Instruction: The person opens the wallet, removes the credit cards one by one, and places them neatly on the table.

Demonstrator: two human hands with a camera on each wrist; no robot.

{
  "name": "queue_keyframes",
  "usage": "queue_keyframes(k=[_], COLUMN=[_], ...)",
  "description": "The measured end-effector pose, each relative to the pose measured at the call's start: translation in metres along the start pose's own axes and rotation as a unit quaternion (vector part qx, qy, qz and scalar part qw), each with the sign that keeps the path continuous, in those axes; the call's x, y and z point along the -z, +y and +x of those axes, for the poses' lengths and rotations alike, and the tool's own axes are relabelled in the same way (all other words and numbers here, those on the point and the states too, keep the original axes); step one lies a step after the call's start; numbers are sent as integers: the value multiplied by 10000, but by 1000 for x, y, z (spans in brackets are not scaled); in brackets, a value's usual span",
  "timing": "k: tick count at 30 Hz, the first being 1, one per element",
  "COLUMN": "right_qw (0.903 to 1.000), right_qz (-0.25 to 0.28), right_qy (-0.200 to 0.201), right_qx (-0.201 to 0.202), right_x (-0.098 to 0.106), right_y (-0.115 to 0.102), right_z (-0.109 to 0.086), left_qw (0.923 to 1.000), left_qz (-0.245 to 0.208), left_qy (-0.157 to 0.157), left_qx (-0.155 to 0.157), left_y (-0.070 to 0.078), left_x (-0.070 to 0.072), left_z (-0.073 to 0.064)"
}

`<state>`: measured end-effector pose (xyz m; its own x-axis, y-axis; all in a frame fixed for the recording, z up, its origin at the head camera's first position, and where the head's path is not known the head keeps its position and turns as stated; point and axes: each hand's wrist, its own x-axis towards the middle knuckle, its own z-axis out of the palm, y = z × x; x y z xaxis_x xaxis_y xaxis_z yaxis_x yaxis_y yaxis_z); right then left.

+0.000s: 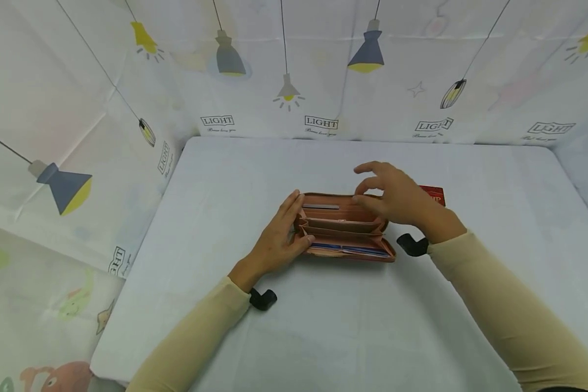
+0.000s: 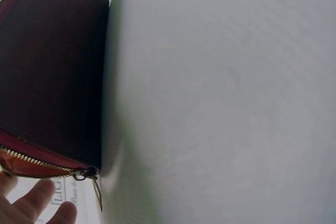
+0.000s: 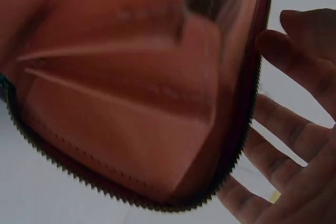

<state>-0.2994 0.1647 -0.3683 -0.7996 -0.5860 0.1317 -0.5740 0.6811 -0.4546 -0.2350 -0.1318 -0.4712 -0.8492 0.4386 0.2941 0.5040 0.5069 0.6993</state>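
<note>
An unzipped long wallet [image 1: 343, 223] stands spread on the white table, its tan lining and pleated compartments showing. A pale card [image 1: 320, 206] sits in a back slot, and blue-edged cards or papers [image 1: 350, 249] lie in the front pocket. My left hand [image 1: 276, 239] holds the wallet's left end, thumb at the front wall and fingers at the back edge. In the left wrist view, the dark outer cover [image 2: 52, 72] and brass zipper appear. My right hand [image 1: 397, 193] is at the back right edge, fingers spread and gripping nothing visible; the right wrist view shows fingers beside the zipper edge [image 3: 247, 114].
Behind my right wrist lies a red item [image 1: 433, 193] with partly hidden lettering, its kind unclear. Black wrist pieces [image 1: 263, 299] protrude beneath both forearms. A lamp-printed sheet [image 1: 323, 81] hangs behind the table [image 1: 353, 326] and along its left side.
</note>
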Motion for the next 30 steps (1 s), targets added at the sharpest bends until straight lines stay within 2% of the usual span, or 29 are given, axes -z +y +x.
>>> queue_keyframes(k=[4,9,14,20,23,25,30], right_qw=[9977,9966,9964,9958,9945,9925,9840], right_qz=[-456,-618,-705,-636,-786,-1047,-1655], right_qy=[-442,-384,-353,-659,-687,-626,-267], right_qx=[251,394,310,-57,-78,23,609], right_x=[-17,-32,-35,-35,-35,-35,-38], right_y=[-9,-12,-18,-22,-25,-27,-32], right_z=[6,12,16,19,21,22,20], left_qw=[10000,9999,9999,10000,10000,10000,9999], left_qz=[25,64,58,54,61,34,78], left_qy=[-10,-51,-75,-38,-1,21,-19], left_qx=[3,66,59,19,-15,-42,-90], left_y=[0,1,2,0,-2,-2,-1], left_x=[-1,-1,0,-1,-1,-1,-1], left_z=[1,0,-1,-1,-1,-1,-2])
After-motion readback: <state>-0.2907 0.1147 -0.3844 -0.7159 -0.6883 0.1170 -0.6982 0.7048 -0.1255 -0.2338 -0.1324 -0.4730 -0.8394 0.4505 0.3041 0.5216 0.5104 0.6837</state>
